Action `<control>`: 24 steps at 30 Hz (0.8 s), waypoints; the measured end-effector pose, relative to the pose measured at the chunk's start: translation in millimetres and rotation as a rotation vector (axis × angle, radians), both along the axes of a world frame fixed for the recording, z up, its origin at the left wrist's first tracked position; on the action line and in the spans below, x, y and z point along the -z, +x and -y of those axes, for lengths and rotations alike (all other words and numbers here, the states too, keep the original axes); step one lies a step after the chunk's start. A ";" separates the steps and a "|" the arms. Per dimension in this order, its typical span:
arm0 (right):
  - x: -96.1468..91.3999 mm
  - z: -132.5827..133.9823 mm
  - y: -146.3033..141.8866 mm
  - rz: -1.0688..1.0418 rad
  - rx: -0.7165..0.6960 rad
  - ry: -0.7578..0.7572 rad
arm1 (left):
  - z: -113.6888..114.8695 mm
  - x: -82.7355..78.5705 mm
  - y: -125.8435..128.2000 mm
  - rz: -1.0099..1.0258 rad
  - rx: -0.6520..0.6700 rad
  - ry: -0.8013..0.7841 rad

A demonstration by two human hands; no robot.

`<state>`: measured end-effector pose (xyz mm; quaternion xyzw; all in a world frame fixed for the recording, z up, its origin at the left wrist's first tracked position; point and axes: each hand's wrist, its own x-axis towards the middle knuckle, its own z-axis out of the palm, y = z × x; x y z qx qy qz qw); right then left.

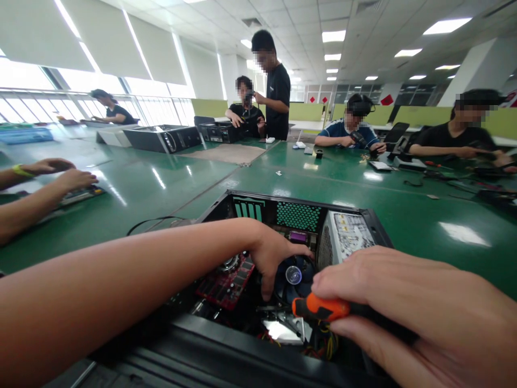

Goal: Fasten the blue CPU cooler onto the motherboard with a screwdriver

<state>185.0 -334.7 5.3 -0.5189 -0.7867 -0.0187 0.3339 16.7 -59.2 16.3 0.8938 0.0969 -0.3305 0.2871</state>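
Note:
A black computer case [189, 328] lies open in front of me. Inside it sits a round dark cooling fan [294, 275] with a shiny hub. My left hand [272, 250] reaches in over the left wall and curls around the far and left sides of this fan, gripping it. Just to the right, my right hand [375, 285] is closed on the handle of an orange and black screwdriver [321, 308], whose tip I cannot make out. A red circuit board [228, 283] is under my left wrist. Beside my right hand is a metal power supply [349, 234].
Coloured cables [329, 342] bunch near the case's front wall. At the left, another person's hands [60, 175] rest over a circuit board. Across the green table [161, 188] stand more black computer cases [161, 137], and several people work there.

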 end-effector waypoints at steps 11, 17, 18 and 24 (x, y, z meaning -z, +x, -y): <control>-33.0 -23.4 -14.5 0.137 -0.121 -0.020 | 0.8 1.6 0.7 0.017 0.002 0.012; -35.3 -24.1 -16.1 0.166 -0.140 -0.042 | 2.6 -1.2 2.4 -0.007 0.006 0.012; -37.3 -25.8 -16.4 0.170 -0.130 -0.037 | 3.7 -2.3 2.6 -0.018 0.006 0.017; -38.6 -26.9 -13.9 0.156 -0.026 -0.059 | 7.0 -5.2 3.0 -0.006 0.013 0.037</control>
